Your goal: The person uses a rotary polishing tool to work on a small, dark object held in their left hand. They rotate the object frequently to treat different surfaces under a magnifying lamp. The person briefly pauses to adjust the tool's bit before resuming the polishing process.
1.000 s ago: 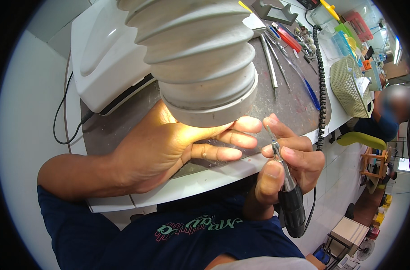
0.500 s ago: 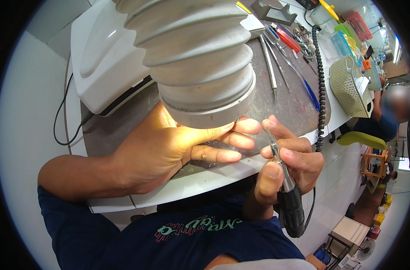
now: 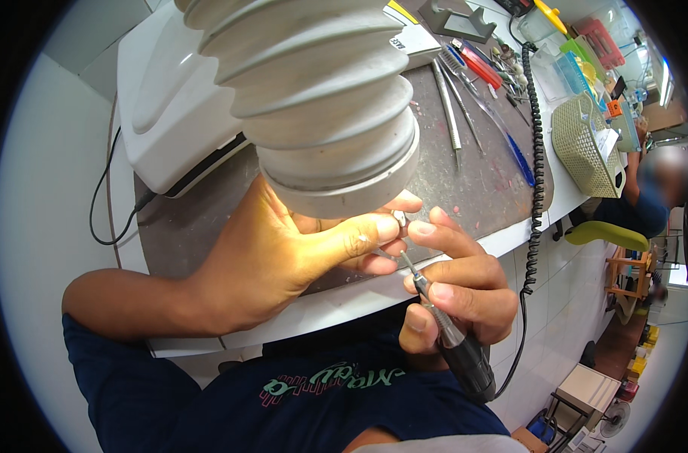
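item: left hand (image 3: 276, 260), narrowed to a pinch; a small whitish, tooth-like piece (image 3: 400, 217) sat between thumb and fingers, just past the rim of a ribbed extraction hose (image 3: 325, 106).
item: right hand (image 3: 472, 291), fingers wrapped about a black-and-metal rotary handpiece (image 3: 468, 364), its slender bur (image 3: 409, 261) angled toward the piece, near but apart. whether its upper fingertips touched the left hand, i could not tell.
item: grey bench mat (image 3: 434, 177) beneath, bearing pointed metal tools (image 3: 447, 106) and a blue-ended brush (image 3: 519, 155); coiled black cord (image 3: 538, 143) alongside.
step, as i judged it: lining up bur and piece. the next move seemed to call for a firm pinch, braced fingers and a light, controlled approach at the hose mouth.
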Available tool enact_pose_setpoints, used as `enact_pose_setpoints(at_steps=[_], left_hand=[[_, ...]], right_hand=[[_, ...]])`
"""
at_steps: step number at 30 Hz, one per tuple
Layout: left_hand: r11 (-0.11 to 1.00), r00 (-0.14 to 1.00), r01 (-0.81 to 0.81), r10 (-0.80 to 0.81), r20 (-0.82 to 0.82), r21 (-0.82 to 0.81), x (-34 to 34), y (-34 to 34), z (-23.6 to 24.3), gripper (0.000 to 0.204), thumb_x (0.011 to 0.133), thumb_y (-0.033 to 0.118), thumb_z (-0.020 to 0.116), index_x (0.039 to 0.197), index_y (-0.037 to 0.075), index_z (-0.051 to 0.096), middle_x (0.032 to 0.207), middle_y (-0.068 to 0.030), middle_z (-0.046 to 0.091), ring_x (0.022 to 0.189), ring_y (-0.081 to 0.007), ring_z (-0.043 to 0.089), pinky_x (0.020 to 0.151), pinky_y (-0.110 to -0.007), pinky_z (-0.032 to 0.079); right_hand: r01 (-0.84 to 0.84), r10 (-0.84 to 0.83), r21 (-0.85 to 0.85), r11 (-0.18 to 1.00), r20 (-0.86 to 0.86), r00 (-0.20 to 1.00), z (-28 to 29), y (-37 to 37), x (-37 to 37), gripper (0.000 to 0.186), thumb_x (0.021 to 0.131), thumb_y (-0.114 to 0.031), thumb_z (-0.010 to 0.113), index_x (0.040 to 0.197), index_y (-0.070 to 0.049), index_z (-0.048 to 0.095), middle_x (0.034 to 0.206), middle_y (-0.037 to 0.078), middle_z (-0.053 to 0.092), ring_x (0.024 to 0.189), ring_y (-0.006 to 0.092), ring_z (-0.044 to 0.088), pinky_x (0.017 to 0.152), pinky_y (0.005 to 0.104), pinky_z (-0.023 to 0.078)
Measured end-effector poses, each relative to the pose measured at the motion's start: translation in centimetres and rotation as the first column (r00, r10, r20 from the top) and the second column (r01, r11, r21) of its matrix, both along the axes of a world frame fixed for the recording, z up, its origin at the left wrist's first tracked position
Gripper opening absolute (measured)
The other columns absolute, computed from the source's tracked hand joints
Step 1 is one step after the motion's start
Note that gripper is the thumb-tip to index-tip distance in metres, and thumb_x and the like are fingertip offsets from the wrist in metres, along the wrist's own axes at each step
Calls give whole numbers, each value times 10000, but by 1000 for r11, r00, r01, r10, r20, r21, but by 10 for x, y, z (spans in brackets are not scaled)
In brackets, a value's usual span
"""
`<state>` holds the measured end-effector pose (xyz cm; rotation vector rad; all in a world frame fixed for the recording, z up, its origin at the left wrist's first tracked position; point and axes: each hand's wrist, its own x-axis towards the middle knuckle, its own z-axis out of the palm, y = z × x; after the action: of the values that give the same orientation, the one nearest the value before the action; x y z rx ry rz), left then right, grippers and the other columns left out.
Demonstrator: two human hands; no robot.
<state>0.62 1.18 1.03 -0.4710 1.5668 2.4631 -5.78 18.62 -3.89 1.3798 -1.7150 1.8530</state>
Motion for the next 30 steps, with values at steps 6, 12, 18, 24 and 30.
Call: enact_pose_setpoints(at_steps=[6,12,18,24,30], left_hand=[[1000,997,6,-6,-78,4,1,3,-1,302,940,68,558,1226,-26,564,1088,-116,593,913,-149,613,758,-260,567],[999,993,-9,15,-121,44,-1,5,-4,304,936,69,569,1227,-20,565,1120,-108,586,919,-147,613,788,-254,559],[999,992,-54,54,-112,4,1,5,-5,287,912,32,594,1186,-47,563,1099,-121,594,936,-166,621,807,-276,554],[999,996,-25,23,-90,-27,-2,1,-1,278,887,7,617,1153,-51,557,1068,-132,591,939,-177,622,807,-287,555],[997,990,-82,81,-116,-8,-1,3,-8,256,885,2,616,1130,-56,567,1053,-136,590,933,-178,621,801,-288,553]], right_hand=[[15,-15,-20,1000,-13,1000,-3,-2,-1,243,786,-106,748,949,-51,577,773,111,653,900,360,692,866,510,536],[19,-19,-43,999,-2,1000,-5,-5,0,241,784,-97,747,945,-41,578,777,119,654,923,366,687,856,505,543],[-9,9,-21,1000,11,1000,-3,-6,0,251,767,-70,752,946,-37,579,784,122,657,948,370,680,859,501,543],[-5,9,80,997,-49,999,-1,-3,-1,237,843,-167,685,967,-42,527,780,112,616,951,347,670,901,492,526],[35,-34,-33,999,17,999,-4,-4,-1,246,762,-51,738,942,-19,573,769,127,644,931,361,684,835,488,559]])
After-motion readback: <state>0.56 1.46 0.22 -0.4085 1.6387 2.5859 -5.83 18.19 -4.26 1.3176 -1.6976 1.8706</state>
